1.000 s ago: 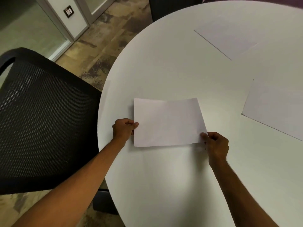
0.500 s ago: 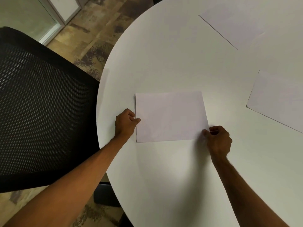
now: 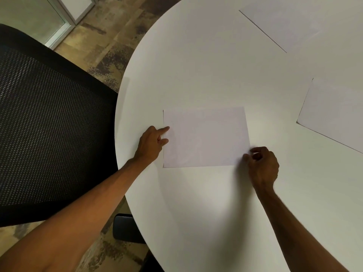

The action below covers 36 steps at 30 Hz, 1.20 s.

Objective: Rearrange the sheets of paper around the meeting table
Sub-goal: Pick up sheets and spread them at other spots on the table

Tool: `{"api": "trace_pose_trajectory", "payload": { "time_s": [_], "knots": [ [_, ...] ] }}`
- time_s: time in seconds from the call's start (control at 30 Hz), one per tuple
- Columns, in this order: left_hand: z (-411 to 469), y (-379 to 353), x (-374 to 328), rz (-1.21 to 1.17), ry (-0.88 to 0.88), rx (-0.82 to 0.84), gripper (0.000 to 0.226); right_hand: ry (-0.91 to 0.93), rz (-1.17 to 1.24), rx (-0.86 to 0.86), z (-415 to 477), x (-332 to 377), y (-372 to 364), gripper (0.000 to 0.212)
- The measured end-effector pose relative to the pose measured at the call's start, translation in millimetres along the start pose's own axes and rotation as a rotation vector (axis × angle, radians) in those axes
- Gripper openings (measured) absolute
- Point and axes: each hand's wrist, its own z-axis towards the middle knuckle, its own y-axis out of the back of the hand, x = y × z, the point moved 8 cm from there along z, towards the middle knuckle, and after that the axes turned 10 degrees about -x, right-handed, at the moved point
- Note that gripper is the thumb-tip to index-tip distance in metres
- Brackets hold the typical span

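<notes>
- Three white rectangular sheets of paper lay on the round white bench (image 3: 196, 55).
- The nearest white sheet (image 3: 205, 137) lay flat near the left edge, between two hands.
- The left hand (image 3: 152, 143) rested at that sheet's left edge, fingers loose, two fingertips touching the paper.
- The right hand (image 3: 262, 165) curled at the near right corner, fingers pinched together; whether they gripped paper could not be told.
- A second sheet (image 3: 334, 112) lay at right, a third (image 3: 279, 22) far right.
- One black mesh chair (image 3: 49, 118) stood at left.

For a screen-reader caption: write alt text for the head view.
Two bare hands, left hand and right hand, rest at opposite edges of a sheet of paper flat on a round white table; two more sheets lie farther right, a black mesh chair left.
</notes>
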Motion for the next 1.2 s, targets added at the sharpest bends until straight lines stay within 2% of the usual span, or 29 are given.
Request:
{"api": "trace_pose_trajectory", "payload": {
  "time_s": [0.63, 0.8, 0.93, 1.07, 1.2],
  "knots": [
    [-1, -4, -5, 0.022, -0.014, 0.021, 0.050, 0.065, 0.092, 0.035, 4, -10, 4, 0.020],
    [-2, 0, -3, 0.004, -0.015, -0.030, 0.051, 0.030, 0.138, 0.059, 7, -12, 7, 0.024],
    [-5, 2, -9, -0.026, 0.057, -0.092, 0.054, 0.016, 0.190, 0.049, 9, -16, 17, 0.024],
    [-11, -7, -50, -0.121, 0.021, -0.147, 0.045, 0.019, 0.183, -0.008, 20, -28, 42, 0.022],
    [-11, -36, -110, -0.241, -0.016, -0.117, 0.039, -0.005, 0.157, -0.076, 42, -50, 73, 0.018]
  ]
}}
